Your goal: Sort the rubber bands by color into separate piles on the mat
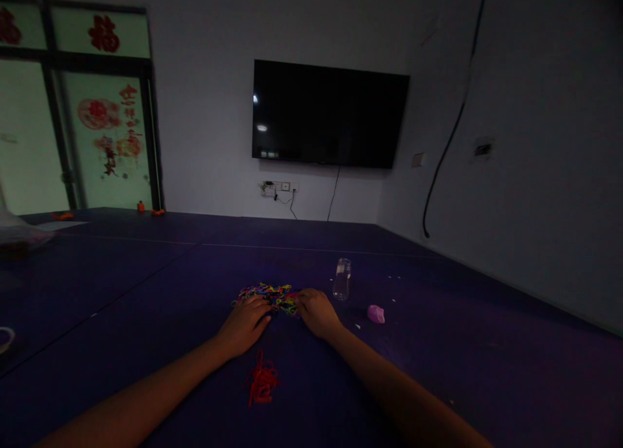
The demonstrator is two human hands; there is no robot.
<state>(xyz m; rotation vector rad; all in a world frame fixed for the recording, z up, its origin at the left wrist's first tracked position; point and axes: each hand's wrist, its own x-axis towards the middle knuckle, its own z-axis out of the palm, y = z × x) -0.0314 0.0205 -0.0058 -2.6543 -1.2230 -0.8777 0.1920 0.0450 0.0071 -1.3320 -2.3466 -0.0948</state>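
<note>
A tangled pile of multicoloured rubber bands (pixel 278 295) lies on the dark purple tabletop in front of me, its thin loops yellow, blue, red and green. My left hand (pixel 247 323) rests on the pile's near left side, palm down with fingers stretched out. At the right end, my right hand (pixel 315 311) has its fingers curled and pinched together, with a bit of red band showing at the tips. Nearer to me, between my forearms, is a separate small heap of red rubber bands (pixel 263 380).
A clear bottle (pixel 342 280) stands right of my right hand. Beyond it lie a pink lump (pixel 376 314) and small white scraps. Orange items (pixel 141 207) sit at the table's far left edge, and a clear plastic bag (pixel 22 230) at left. A black cable (pixel 445 146) hangs along the right wall.
</note>
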